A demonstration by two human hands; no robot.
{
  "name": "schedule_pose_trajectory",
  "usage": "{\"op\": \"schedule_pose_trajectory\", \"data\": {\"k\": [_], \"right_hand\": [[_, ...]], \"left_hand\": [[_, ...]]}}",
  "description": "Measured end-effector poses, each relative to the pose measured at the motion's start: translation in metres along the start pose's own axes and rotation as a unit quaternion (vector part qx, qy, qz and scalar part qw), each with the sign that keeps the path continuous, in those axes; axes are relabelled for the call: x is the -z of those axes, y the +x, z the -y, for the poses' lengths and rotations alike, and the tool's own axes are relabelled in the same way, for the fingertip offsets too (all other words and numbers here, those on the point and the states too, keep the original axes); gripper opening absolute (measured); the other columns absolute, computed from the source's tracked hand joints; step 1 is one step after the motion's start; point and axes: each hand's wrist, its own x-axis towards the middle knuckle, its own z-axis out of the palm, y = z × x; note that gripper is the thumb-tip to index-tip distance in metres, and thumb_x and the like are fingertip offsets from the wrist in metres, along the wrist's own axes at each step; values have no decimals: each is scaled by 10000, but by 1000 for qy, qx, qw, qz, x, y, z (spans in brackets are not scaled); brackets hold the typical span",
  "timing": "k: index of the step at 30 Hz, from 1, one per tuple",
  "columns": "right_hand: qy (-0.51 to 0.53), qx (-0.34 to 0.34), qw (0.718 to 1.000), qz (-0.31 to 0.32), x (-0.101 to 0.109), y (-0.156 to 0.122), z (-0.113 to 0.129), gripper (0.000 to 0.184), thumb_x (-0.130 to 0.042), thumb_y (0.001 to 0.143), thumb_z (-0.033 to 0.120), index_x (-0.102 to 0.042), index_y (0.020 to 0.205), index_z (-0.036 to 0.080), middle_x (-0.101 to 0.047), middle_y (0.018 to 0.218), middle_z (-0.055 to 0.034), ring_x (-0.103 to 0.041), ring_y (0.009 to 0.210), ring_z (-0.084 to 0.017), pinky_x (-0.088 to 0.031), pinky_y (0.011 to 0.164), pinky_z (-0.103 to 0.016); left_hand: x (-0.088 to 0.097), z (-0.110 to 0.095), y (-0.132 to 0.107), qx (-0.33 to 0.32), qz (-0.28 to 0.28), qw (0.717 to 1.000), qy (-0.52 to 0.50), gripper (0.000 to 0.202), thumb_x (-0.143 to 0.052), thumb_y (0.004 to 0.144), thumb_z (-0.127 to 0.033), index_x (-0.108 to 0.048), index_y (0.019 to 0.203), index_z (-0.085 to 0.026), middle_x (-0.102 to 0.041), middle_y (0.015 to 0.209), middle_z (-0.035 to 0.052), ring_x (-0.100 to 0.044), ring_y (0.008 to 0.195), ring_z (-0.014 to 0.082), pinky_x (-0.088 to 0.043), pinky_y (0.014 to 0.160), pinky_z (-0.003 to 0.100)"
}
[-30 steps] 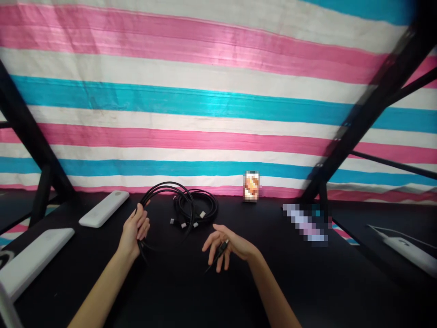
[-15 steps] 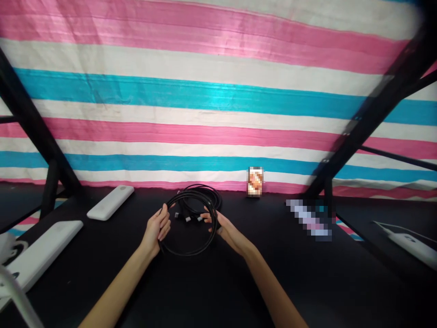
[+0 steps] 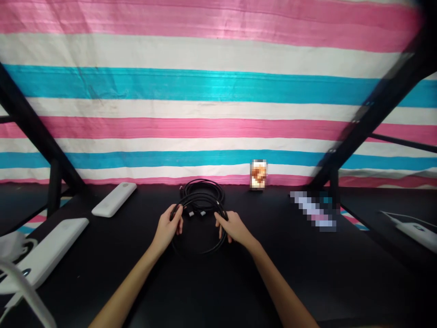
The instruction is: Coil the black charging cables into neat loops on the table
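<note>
A black cable wound into a loose coil point(image 3: 205, 252) is held up between both hands over the black table. My left hand point(image 3: 170, 226) is closed round the coil's left side, thumb on top. Round its right side, my right hand point(image 3: 233, 226) is closed too, fingers curled under the strands. Just behind lies a second coil of black cable point(image 3: 222, 189), partly covered by the held one. Two silvery plugs point(image 3: 202, 213) show inside the ring; which coil they belong to I cannot tell.
To the left lie two white power banks point(image 3: 114, 199) and a white charger point(image 3: 12, 246) with a cable. At the back stands a small blurred box point(image 3: 258, 175); a blurred packet point(image 3: 312, 210) lies right. Black metal posts point(image 3: 372, 105) flank the striped sheet point(image 3: 211, 107).
Both hands have shifted slightly right with the coil. My right fingers, spread before, now curl round its right side. The view has tilted a little.
</note>
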Motion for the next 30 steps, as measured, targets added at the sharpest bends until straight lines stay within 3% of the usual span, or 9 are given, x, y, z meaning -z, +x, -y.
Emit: {"op": "schedule_pose_trajectory", "data": {"k": [3, 6, 10, 13, 17, 21, 25, 30], "right_hand": [[37, 41, 997, -52, 6, 3, 2, 378, -448, 856, 452, -512, 617, 166, -564, 372, 18, -348, 209, -47, -228, 252, -144], [120, 38, 987, -97, 9, 9, -2, 377, -470, 828, 499, -494, 638, 175, -558, 372, 25, -333, 224, -48, -218, 263, -148], [258, 4, 953, -158, 6, 17, -9, 345, -528, 782, 511, -507, 721, 172, -547, 411, 46, -343, 255, -48, -208, 273, -151], [309, -7, 939, -149, 2, 20, -8, 315, -558, 779, 457, -570, 838, 148, -553, 479, 50, -354, 282, -40, -214, 281, -157], [311, 6, 942, -123, -1, 21, -4, 340, -582, 790, 376, -608, 1028, 135, -597, 579, 26, -443, 349, -56, -357, 327, -179], [226, 15, 968, -107, -1, 21, -3, 411, -596, 774, 377, -581, 1089, 112, -622, 530, 1, -568, 379, -128, -472, 370, -228], [167, 48, 980, -96, 0, 21, -2, 489, -546, 767, 498, -591, 1045, 98, -556, 410, 29, -534, 310, -132, -392, 291, -193], [214, 57, 965, -139, -1, 31, 2, 532, -517, 771, 530, -605, 1066, 97, -491, 402, 67, -412, 262, -70, -275, 275, -167]], "left_hand": [[-1, -1, 0, -18, 18, 1000, 5, 319, -549, 788, -482, -540, 860, -171, -511, 478, -64, -495, 426, 101, -413, 439, 210], [-4, -5, -3, -15, 22, 1000, 1, 339, -575, 769, -473, -560, 891, -156, -579, 558, -26, -554, 532, 118, -451, 523, 224], [-15, -4, -8, 14, 67, 998, -13, 401, -578, 748, -496, -531, 946, -150, -581, 557, -20, -573, 537, 133, -435, 455, 211], [-24, 1, -9, 26, 96, 994, -37, 418, -564, 748, -519, -453, 957, -174, -560, 509, -47, -535, 449, 120, -390, 360, 187], [-26, 1, -8, 57, 116, 986, -104, 414, -572, 736, -537, -379, 903, -211, -553, 500, -72, -518, 373, 113, -354, 291, 170], [-23, -1, -5, 47, 84, 984, -153, 392, -578, 749, -513, -382, 912, -216, -522, 491, -98, -496, 328, 95, -331, 274, 152], [-22, 0, -1, 28, 61, 983, -170, 411, -577, 755, -501, -385, 972, -210, -528, 513, -95, -512, 344, 98, -337, 278, 150], [-19, -4, 0, 21, 80, 977, -195, 530, -610, 761, -434, -364, 1167, -197, -596, 728, -23, -570, 439, 103, -367, 314, 167]]}}
